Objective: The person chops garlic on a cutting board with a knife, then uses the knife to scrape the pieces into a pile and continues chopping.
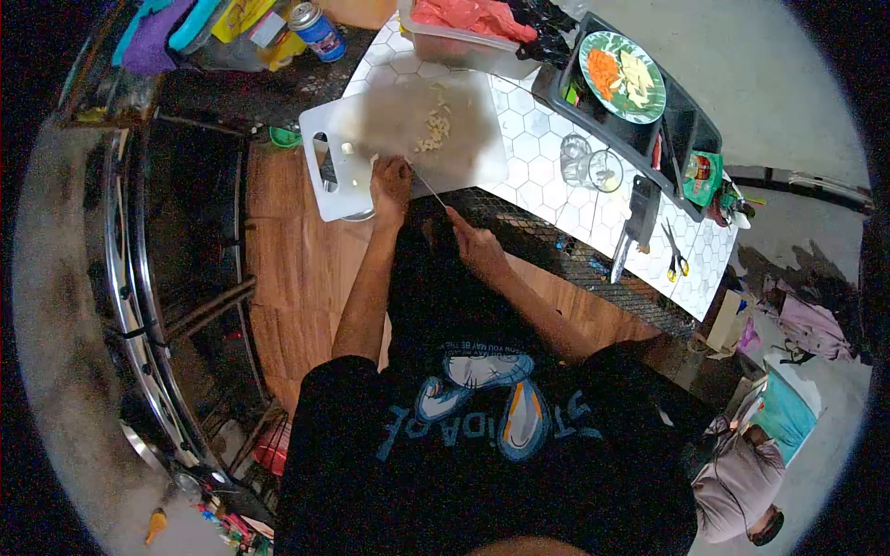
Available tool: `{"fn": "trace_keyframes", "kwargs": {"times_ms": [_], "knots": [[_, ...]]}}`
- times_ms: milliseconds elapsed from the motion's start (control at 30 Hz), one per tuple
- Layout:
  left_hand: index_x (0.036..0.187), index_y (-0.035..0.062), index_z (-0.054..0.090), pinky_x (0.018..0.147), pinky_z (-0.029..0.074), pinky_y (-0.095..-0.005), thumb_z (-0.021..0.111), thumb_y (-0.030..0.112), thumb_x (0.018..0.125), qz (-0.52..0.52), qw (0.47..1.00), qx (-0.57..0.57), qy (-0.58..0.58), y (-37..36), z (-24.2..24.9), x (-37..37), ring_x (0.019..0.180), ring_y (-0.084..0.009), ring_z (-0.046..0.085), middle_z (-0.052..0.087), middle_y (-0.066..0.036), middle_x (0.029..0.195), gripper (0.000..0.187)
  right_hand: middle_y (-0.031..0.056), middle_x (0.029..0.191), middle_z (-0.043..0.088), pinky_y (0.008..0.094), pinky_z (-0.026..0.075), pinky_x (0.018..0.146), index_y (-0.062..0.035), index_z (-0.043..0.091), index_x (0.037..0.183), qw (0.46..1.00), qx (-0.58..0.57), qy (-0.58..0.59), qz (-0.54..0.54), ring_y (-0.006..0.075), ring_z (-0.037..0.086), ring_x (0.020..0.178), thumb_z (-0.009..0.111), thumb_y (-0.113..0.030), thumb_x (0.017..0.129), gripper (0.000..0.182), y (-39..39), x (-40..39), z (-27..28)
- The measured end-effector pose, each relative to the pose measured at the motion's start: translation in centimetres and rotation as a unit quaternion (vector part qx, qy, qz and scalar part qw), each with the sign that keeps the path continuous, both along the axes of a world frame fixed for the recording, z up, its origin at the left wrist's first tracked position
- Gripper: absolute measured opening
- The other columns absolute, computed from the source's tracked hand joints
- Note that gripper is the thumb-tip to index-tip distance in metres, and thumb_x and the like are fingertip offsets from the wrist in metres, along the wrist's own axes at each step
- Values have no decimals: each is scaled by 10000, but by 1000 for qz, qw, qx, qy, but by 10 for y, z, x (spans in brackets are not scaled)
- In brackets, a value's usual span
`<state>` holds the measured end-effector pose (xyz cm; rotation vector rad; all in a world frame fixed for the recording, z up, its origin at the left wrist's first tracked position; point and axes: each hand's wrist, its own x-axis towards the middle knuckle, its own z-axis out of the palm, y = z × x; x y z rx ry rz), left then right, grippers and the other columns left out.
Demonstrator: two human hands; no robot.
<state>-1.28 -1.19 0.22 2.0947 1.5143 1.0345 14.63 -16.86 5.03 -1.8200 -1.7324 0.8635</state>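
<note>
My right hand (475,243) is wrapped round the handle of a knife (428,185), its thin blade reaching up and left to the near edge of a white cutting board (329,199). At the blade's tip my left hand (391,183) is closed with fingers curled down onto the board. Whatever its fingers pinch is too small to make out. Chopped pale pieces (434,132), which look like garlic, lie in a strip on the board's right half. A whitish clove-like piece (348,148) rests near the board's handle slot.
To the right are drinking glasses (605,172), a cleaver (640,213) and yellow-handled scissors (680,264). A black tray (681,134) bears a plate (619,111) of orange and pale cut vegetables. Behind stand a plastic tub (464,51) and a can (318,35). Another person (742,482) is lower right.
</note>
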Motion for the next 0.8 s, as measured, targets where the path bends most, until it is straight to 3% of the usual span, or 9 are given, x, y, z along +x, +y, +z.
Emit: {"fn": "trace_keyframes", "kwargs": {"times_ms": [67, 200, 300, 367, 500, 567, 667, 767, 800], "knots": [[833, 11, 644, 840, 487, -425, 644, 93, 810, -23, 999, -32, -15, -1, 15, 2, 935, -353, 597, 644, -160, 939, 86, 267, 671, 590, 493, 458, 522, -181, 358, 1461, 999, 28, -6, 14, 420, 616, 601, 498, -155, 972, 509, 1, -1, 13], [843, 21, 635, 851, 473, -431, 628, 115, 829, 9, 999, 0, 45, 3, -26, 0, 930, -349, 592, 635, -164, 924, 96, 268, 683, 598, 500, 458, 526, -178, 362, 1460, 1000, 28, 9, -2, 432, 621, 623, 475, -188, 984, 489, 2, -2, 7], [870, 30, 631, 854, 467, -437, 616, 109, 835, -22, 992, -29, 124, 7, -9, -2, 940, -351, 583, 633, -161, 920, 88, 286, 713, 598, 518, 461, 552, -178, 378, 1452, 997, -66, 34, -29, 449, 622, 662, 456, -216, 992, 468, 9, -6, 21], [905, 42, 633, 855, 466, -448, 607, 110, 839, -16, 988, -28, 153, 7, -11, -1, 961, -347, 576, 631, -154, 941, 98, 301, 761, 601, 548, 458, 594, -164, 413, 1430, 992, -122, -36, -1, 480, 609, 722, 454, -224, 990, 445, 11, -7, 17], [891, 41, 643, 833, 467, -461, 603, 115, 840, -22, 987, 68, 142, 6, -21, -4, 951, -342, 574, 628, -150, 963, 98, 308, 783, 593, 540, 474, 619, -162, 430, 1420, 992, -124, 2, -23, 483, 605, 731, 454, -227, 990, 436, 18, -6, 32], [887, 39, 657, 850, 459, -460, 613, 133, 838, -4, 998, 51, 42, 3, -28, -5, 945, -336, 576, 626, -143, 987, 115, 314, 786, 578, 489, 489, 614, -159, 436, 1418, 992, -119, 36, -35, 490, 591, 708, 463, -211, 990, 432, 14, 2, 32], [888, 32, 666, 873, 456, -447, 616, 137, 837, 20, 992, 30, 123, 0, -34, -3, 951, -347, 574, 629, -149, 963, 127, 320, 776, 558, 434, 479, 595, -160, 435, 1418, 996, -28, 55, -57, 484, 579, 680, 468, -187, 990, 430, 7, 10, 13], [894, 32, 667, 887, 457, -437, 615, 142, 838, 19, 994, -19, 108, 0, -16, 1, 968, -352, 574, 632, -154, 936, 135, 319, 810, 562, 417, 469, 598, -139, 449, 1406, 994, -48, 95, -33, 484, 576, 692, 476, -163, 988, 420, 8, 10, 22], [894, 32, 667, 887, 457, -437, 615, 142, 838, 21, 994, -15, 107, 2, -18, 0, 968, -352, 574, 632, -154, 936, 135, 312, 829, 571, 411, 474, 609, -117, 459, 1397, 983, -117, 136, -32, 473, 577, 682, 477, -155, 990, 409, 8, 11, 22]]}}
